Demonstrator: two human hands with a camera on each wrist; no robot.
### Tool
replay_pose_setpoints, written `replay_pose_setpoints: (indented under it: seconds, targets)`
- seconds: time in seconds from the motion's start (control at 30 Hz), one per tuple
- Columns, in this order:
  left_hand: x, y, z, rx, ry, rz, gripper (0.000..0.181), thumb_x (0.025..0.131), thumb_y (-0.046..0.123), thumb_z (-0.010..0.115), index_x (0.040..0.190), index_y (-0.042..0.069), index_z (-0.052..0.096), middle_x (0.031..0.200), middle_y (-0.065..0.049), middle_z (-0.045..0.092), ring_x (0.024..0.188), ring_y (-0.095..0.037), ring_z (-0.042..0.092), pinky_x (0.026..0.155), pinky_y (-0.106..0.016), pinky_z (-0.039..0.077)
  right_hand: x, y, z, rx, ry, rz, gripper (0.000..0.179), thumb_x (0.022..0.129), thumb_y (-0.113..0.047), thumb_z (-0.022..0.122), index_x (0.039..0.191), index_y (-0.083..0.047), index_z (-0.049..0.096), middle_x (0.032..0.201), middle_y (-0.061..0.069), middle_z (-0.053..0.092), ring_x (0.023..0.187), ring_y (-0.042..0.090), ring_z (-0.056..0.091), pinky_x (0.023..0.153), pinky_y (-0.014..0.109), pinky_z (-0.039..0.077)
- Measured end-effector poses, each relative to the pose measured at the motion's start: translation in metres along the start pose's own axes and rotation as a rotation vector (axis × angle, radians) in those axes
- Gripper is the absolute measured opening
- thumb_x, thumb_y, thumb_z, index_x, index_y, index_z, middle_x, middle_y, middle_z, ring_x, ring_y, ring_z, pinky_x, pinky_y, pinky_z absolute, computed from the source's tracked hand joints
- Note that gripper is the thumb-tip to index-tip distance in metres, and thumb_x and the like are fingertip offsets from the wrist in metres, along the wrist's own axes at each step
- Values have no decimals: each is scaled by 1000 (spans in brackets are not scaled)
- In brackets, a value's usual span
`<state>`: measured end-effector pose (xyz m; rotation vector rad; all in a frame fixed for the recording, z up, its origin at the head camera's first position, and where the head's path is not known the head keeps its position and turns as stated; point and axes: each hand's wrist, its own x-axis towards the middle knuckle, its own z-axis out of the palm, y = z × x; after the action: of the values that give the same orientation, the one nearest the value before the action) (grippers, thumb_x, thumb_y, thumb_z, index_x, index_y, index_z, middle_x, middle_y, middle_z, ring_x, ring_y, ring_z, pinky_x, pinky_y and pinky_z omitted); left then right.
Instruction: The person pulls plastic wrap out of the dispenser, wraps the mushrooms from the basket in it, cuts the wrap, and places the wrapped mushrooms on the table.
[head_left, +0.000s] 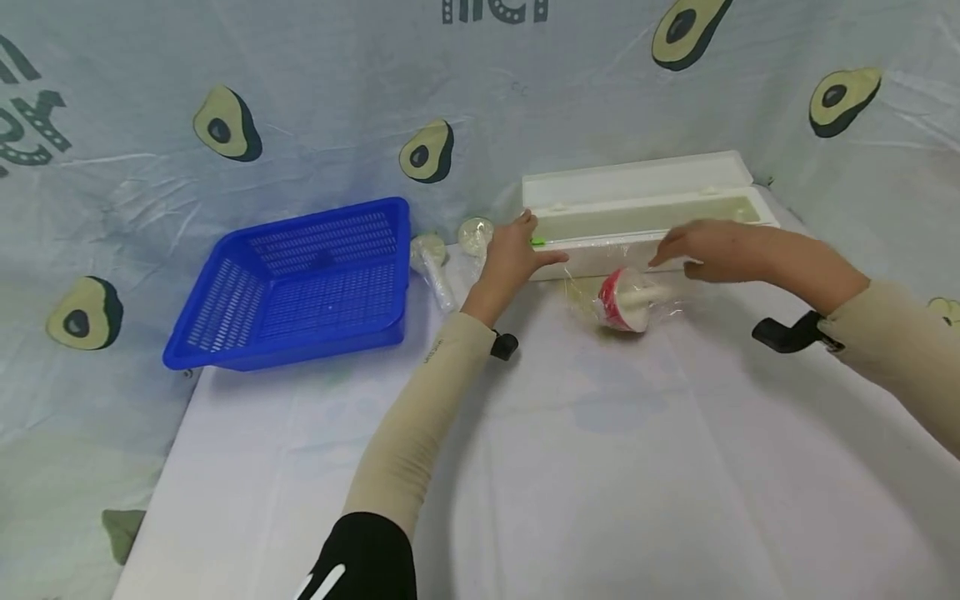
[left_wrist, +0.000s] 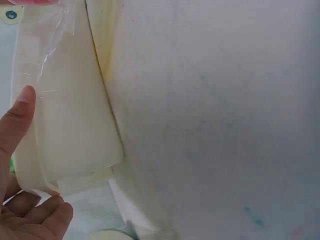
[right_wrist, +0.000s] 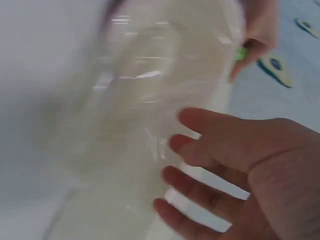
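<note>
A long white box (head_left: 600, 258) with its hinged lid (head_left: 637, 179) raised stands at the back of the table. My left hand (head_left: 513, 258) holds the box's left end, thumb along the front rim and fingers bent at the end corner. A small bright green bit (head_left: 537, 242) shows beside that hand. In front of the box lies a red-and-cream flared piece (head_left: 626, 300) with a pale stick-like handle, loosely wrapped in clear plastic. My right hand (head_left: 716, 250) hovers just above the wrapper and box front, fingers relaxed and apart, holding nothing; the right wrist view shows them spread.
A blue plastic basket (head_left: 300, 350) sits on the left of the table. Between it and the box lie two clear-wrapped things with round pale heads, a nearer one (head_left: 430, 250) and a farther one (head_left: 476, 236). An avocado-printed sheet (head_left: 315, 108) hangs behind.
</note>
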<state>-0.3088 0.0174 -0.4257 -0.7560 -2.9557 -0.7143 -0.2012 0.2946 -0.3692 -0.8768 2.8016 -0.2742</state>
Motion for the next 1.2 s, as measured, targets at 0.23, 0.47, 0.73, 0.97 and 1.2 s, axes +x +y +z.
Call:
replay_pose_setpoints:
  seconds: [0.23,0.47,0.73,0.97,1.2]
  targets:
    - [-3,-16,11,-362,90,-44,86,76,35,90,149,11,51,157,3,45,147,-16,38,112,-29,41,62,-19,-38,31,88,-48,27,97,2,59,121,-1,72,115,17,72,99,30,70,82,46,58]
    - [-4,-20,19,-467,126,-61,84,75,27,92,148,15,52,154,9,47,118,-13,59,95,-21,47,127,-24,-32,152,24,-16,26,99,-10,66,122,0,72,115,17,74,105,33,70,89,47,57]
    - [-8,-19,17,-493,41,-88,83,78,32,90,150,22,51,156,15,43,135,-15,51,94,-22,48,156,-28,-13,175,1,3,22,95,-20,74,109,-4,79,106,12,77,91,25,73,82,42,58]
    - [-8,-19,21,-560,118,-37,74,77,32,91,144,27,60,152,9,51,76,-8,56,62,-19,42,160,-34,-14,147,49,9,14,93,-20,77,95,-6,81,95,8,78,82,21,70,75,38,56]
    - [-6,-13,16,-509,112,-33,76,77,30,92,145,20,58,152,8,51,52,-8,21,50,-23,26,153,-32,-22,31,21,-67,11,94,-15,75,91,-5,78,87,9,76,76,20,69,73,39,57]
